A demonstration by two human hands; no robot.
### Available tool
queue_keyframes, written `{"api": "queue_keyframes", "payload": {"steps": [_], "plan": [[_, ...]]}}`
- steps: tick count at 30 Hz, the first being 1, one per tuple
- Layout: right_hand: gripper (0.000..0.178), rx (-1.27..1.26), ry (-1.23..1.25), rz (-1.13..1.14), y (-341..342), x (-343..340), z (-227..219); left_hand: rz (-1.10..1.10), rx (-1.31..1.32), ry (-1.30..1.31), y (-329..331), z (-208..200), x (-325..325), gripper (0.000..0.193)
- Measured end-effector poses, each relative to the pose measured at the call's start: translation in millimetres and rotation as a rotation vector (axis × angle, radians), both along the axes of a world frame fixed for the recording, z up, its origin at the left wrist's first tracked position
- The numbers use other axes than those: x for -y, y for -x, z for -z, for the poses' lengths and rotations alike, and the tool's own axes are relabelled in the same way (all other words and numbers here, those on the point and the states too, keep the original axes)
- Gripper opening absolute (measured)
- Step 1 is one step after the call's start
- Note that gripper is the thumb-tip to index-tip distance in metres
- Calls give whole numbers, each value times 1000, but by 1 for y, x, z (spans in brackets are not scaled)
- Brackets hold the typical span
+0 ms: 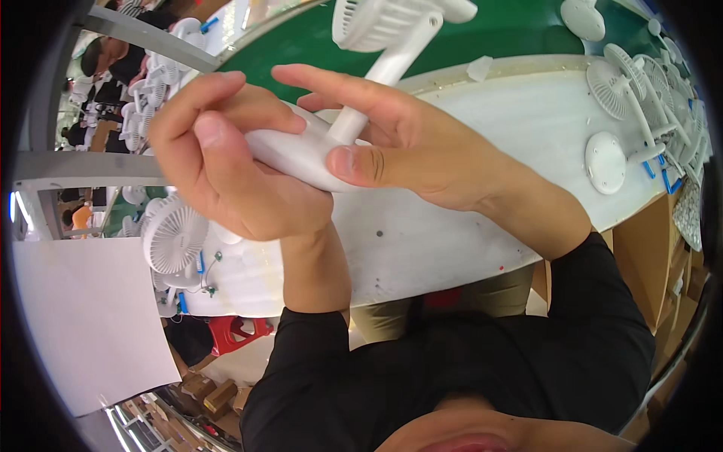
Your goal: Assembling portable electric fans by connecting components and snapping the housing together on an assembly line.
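A white desk fan (403, 60) is held tilted in the air over the white work table, its caged head at the top and its stem running down to the base. My left hand (241, 162) cups the rounded base (309, 162) from the left, fingers curled around its edge. From the right, my right hand (407, 143) grips the same base, with the thumb pressed on it beside the stem and the forefinger stretched out past the stem. The underside of the base is mostly hidden by my hands.
More white fans (629, 90) with blue-tipped parts crowd the table's right end. Another fan (175, 235) stands at the left, by small loose wires. A green conveyor belt (482, 34) runs behind the table (452, 241). A grey metal frame and a white board (90, 316) are at the left.
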State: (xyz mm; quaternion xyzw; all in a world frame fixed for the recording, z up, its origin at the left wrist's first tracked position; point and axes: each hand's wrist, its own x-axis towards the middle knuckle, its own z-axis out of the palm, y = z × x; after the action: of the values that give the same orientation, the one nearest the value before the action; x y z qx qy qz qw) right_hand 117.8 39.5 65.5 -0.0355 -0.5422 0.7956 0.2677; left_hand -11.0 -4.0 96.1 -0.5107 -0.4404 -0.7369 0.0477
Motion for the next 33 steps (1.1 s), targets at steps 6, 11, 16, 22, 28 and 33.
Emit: {"api": "queue_keyframes", "payload": {"steps": [6,11,16,22,28,33], "plan": [[83,-170,-189,-1,7,-4,22,248,287,-60,17,5,-3,29],[85,0,85,-47,-1,3,-4,299,92,8,5,-5,0,28],[87,14,184,-99,-5,-3,-15,198,-76,31,-5,-14,1,28],[90,-122,39,-10,10,9,9,276,35,-77,-4,0,5,34],[111,-156,-59,-80,9,9,14,358,365,-22,-4,4,8,37],[109,-21,159,-81,4,7,6,398,14,172,1,1,14,38]]}}
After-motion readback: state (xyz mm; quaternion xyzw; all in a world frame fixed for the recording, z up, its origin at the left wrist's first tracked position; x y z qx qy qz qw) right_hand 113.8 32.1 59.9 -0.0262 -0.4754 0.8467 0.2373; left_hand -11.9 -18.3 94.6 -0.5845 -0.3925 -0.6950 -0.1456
